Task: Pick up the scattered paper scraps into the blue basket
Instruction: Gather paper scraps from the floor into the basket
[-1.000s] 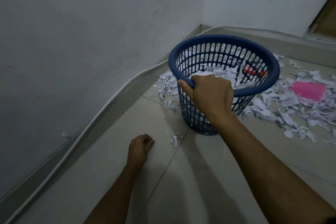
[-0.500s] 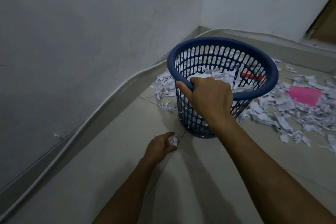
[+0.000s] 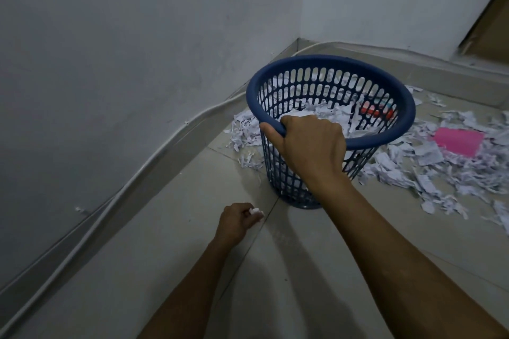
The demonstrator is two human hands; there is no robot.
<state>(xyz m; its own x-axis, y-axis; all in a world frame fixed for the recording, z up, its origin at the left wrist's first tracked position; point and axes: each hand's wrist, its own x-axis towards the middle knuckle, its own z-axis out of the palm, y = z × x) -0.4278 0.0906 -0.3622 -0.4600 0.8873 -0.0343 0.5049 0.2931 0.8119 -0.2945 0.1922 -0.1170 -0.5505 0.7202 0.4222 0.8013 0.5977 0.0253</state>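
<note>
Lower centre: the left hand (image 3: 239, 219) has closed around a stray scrap (image 3: 254, 211) just lifted from the floor; the right hand (image 3: 311, 146) grips the blue basket (image 3: 407, 107) rim, centre frame, ready to receive it.

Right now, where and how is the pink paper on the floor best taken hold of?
Pinch the pink paper at its near left edge, coming from above: it lies flat among the white scraps, right of the blue basket, and that edge looks uncovered. The right hand grips the rim.
</note>
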